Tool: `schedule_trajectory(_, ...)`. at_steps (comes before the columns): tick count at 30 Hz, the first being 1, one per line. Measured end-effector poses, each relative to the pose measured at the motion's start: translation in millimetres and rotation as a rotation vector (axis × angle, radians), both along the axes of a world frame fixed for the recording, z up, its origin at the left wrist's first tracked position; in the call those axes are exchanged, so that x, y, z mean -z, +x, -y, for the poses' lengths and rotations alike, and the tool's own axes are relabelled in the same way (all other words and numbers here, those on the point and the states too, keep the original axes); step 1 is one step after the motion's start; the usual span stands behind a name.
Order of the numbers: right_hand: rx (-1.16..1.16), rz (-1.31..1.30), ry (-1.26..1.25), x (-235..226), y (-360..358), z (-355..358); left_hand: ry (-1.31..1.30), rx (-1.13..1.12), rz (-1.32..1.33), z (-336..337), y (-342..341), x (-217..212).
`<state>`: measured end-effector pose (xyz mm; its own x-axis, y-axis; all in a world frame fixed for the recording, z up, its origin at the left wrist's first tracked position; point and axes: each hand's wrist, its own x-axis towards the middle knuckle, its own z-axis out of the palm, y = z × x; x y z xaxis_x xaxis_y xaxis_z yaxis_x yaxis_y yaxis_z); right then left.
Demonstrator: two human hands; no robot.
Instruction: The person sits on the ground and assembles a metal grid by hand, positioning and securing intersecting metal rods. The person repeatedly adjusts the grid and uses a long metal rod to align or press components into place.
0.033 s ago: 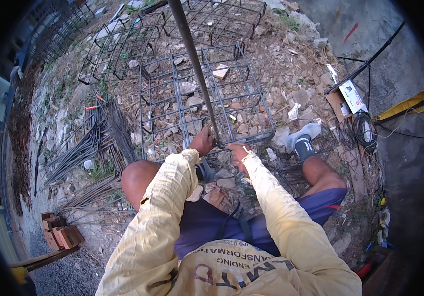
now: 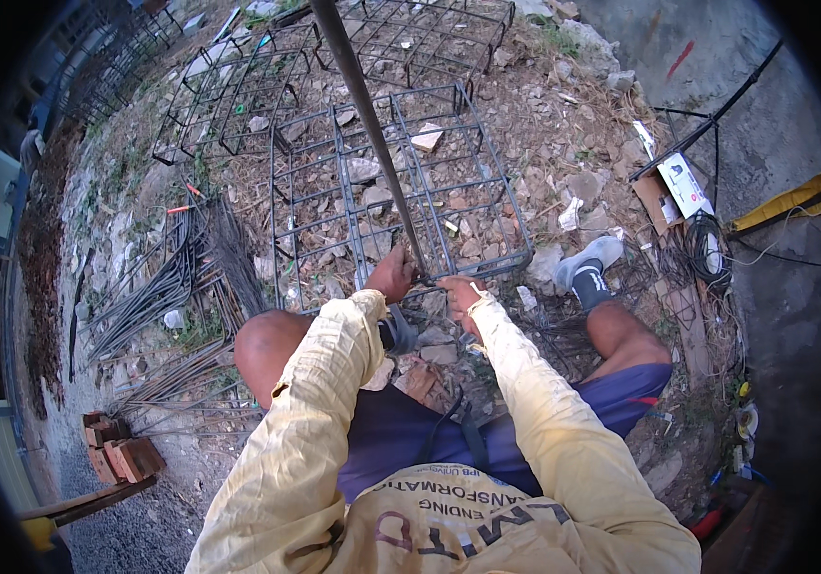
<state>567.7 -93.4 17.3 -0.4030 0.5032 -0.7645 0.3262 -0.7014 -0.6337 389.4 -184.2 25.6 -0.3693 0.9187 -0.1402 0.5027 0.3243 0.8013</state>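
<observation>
A steel rebar mat [image 2: 353, 196], a grid of tied bars with bent ends, lies on the rubble in front of me. My left hand [image 2: 392, 275] is closed at its near edge, beside the foot of a slanting metal pole [image 2: 372, 124]. What the fingers grip is hidden; it may be the bar or something small. Just to the right, my right hand [image 2: 461, 298] is curled at the same near bar, its fingertips close to the pole's lower end. Whatever lies in those fingers is too small to make out.
Bundled cut rods and thin wire [image 2: 181, 277] lie to the left, with red bricks [image 2: 123, 454] nearer me. More rebar mats [image 2: 233, 96] lie farther off. At right are a small box [image 2: 683, 187], coiled black cable [image 2: 707, 253] and a yellow strip [image 2: 793, 203]. Broken stones cover the ground.
The upper end of the pole has tilted slightly to the left. Both hands stay in nearly the same place at the mat's near edge.
</observation>
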Motion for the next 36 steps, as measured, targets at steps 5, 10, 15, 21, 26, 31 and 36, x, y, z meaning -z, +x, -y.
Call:
schedule_trajectory(5,0.038,-0.096,-0.038,1,6,7,0.024,0.032,-0.132,12,11,-8)
schedule_trajectory(10,0.014,-0.118,-0.071,-7,7,10,0.023,0.095,-0.415,24,6,-7)
schedule_trajectory(15,-0.001,-0.056,0.071,-2,-1,11,0.094,-0.082,-0.494,25,38,12)
schedule_trajectory(21,-0.120,-0.128,0.336,29,7,18,0.113,-0.398,-0.121,18,81,10)
schedule_trajectory(26,-0.090,-0.146,0.486,41,17,22,0.018,-0.416,0.118,9,86,2)
schedule_trajectory(31,-0.294,-0.072,0.921,20,19,23,-0.044,-0.381,0.230,-1,72,25)
schedule_trajectory(36,-0.357,0.331,0.850,-3,3,21,-0.042,-0.270,0.256,-5,58,40)
